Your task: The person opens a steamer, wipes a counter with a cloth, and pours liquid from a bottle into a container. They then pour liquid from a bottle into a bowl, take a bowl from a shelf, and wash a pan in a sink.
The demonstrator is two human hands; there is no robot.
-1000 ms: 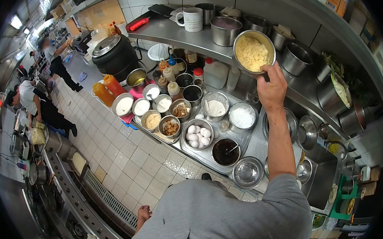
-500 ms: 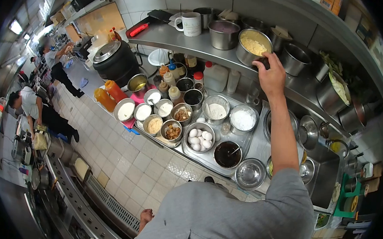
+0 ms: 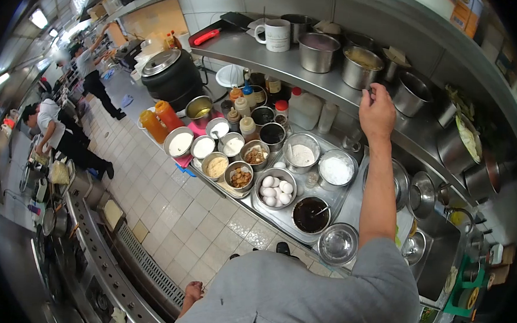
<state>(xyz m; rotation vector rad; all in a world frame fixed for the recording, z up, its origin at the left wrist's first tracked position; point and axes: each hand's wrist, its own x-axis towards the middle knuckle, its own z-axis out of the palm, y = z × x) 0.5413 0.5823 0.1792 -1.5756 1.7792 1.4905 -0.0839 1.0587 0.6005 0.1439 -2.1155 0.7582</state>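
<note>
Right hand (image 3: 377, 111) up at the shelf (image 3: 242, 47), fingers loosely curled, empty, pot (image 3: 359, 67) just above fingertips. Left hand (image 3: 192, 289) down low, can't tell its fingers.

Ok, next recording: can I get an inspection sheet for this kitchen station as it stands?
Surface: steel shelf above a counter tray.
Job's things: steel pot of yellow food stands on the shelf.
Clutter: white mug, bowl of eggs, dark sauce bowl, orange squeeze bottles, black cooker.
Hands: right hand raised beside the pot, fingers apart; left hand low, empty.
Cables: black cord behind the cooker.
Surroundings: two people at the far line.
</note>
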